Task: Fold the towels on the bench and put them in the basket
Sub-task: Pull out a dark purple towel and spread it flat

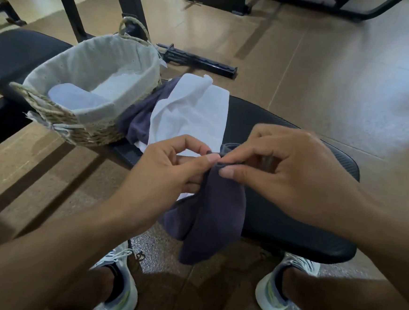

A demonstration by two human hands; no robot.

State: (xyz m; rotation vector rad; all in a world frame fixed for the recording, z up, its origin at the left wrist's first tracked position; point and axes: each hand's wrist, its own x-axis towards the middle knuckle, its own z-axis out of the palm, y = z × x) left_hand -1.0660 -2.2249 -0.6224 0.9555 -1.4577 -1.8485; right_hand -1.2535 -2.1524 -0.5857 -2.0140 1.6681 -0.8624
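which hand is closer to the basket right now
Left. The left hand pinches the dark towel just past the basket's near end; the right hand grips the same edge, farther out over the bench.

Desk: runs from far left to near right, directly before the person.
Basket: on the desk, at its left part, far side.
Folded towel: inside the basket, at its near-left end.
Crumpled towel: on the desk, touching the basket's right side, partly under the spread towel.
Spread towel: on the desk, right of the basket, behind the hands.
Held towel: pinched at its top edge between left hand and right hand, hanging over the desk's near edge.
Shoes: on the floor, below the desk's near edge.
Bar: on the floor, behind the desk.
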